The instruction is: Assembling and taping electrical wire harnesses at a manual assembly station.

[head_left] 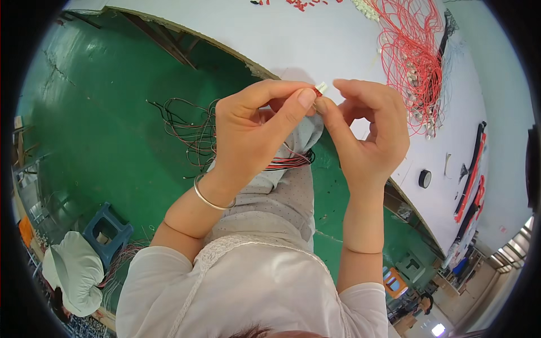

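Head view: the left hand [248, 127] pinches a small white connector [321, 87] between thumb and forefinger, its pale end poking out past the fingertips toward the right hand. A red bit [318, 93] shows just beneath the connector, mostly covered by the fingers. The right hand [375, 121] has its thumb tip right beside the connector and its forefinger raised clear of the thumb (whether the thumb presses on anything, or the curled fingers behind hold a wire, I cannot tell).

Below the hands, a bundle of red and black wires [287, 162] lies across the person's lap, and to the left of the left hand loose dark wires [186, 129] hang over the green floor [112, 141]. Beyond both hands stretches a white table [315, 45], which also runs down past the right hand. On it, beyond and to the right of the right hand, sits a tangled heap of red wires [411, 56]; nearer the person, to the right of the right wrist, is a black roll of tape [425, 178]. Small red pieces [304, 4] lie far ahead of the hands.
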{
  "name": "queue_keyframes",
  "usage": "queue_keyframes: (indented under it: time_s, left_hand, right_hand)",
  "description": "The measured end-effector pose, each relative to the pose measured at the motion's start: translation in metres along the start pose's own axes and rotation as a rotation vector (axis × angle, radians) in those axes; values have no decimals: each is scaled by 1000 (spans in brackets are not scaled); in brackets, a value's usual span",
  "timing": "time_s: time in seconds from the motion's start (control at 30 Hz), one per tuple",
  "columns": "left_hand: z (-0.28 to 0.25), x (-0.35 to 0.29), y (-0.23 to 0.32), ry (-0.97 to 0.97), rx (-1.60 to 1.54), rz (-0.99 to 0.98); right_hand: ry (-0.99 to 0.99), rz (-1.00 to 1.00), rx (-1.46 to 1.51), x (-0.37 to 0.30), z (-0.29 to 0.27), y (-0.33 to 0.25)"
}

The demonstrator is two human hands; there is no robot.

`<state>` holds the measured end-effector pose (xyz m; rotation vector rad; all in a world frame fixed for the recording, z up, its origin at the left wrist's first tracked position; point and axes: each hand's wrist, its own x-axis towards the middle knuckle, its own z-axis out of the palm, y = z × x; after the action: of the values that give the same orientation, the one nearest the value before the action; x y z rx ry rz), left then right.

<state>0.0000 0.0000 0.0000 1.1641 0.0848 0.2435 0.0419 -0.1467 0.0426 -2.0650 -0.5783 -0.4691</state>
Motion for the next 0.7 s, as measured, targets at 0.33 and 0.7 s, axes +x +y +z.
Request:
queue_keyframes:
  time_s: [0.33, 0.7]
  left_hand:
    - [4, -10, 8, -30, 318, 363]
    - [7, -10, 11, -36, 542, 674]
  right_hand:
    - [-171, 39, 223, -1, -16, -9]
    - [-230, 374, 527, -10, -24, -13]
